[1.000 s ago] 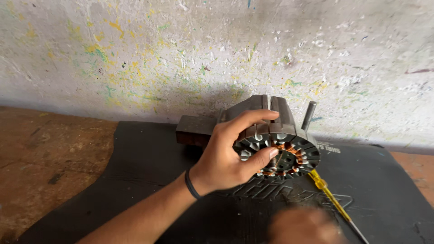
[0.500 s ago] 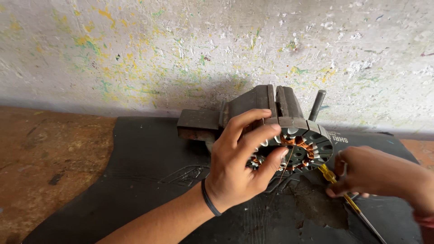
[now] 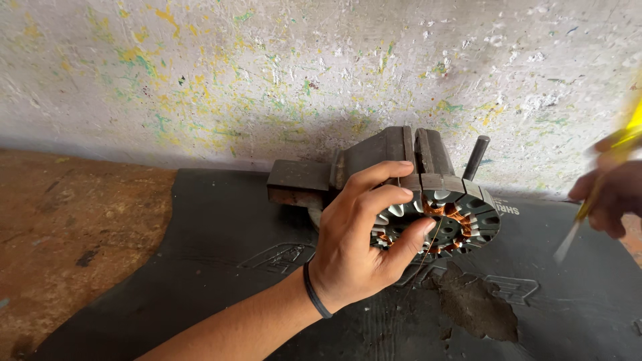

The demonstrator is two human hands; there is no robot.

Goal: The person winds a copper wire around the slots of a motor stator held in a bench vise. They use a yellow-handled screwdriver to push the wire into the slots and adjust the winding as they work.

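At the far left the bare wooden bench top shows rust-brown and stained, and the black rubber mat covers the rest of it up to the paint-speckled wall. My left hand, with a dark band at the wrist, is closed around the stator: fingers curled over its upper rim, thumb pressed against the lower edge, copper windings showing between the steel teeth. The stator sits at the back edge of the mat, up against the jaws of the small grey bench vise; I cannot tell whether the vise grips it or merely backs it. A torn patch in the mat lies just in front. A moment ago my right hand was low on the mat beside the stator; now it has lifted away toward the right edge, blurred, clamped on the yellow-handled screwdriver, its tip pointing down, well apart from the windings. So the tool is up and in hand while my left keeps the stator steady.
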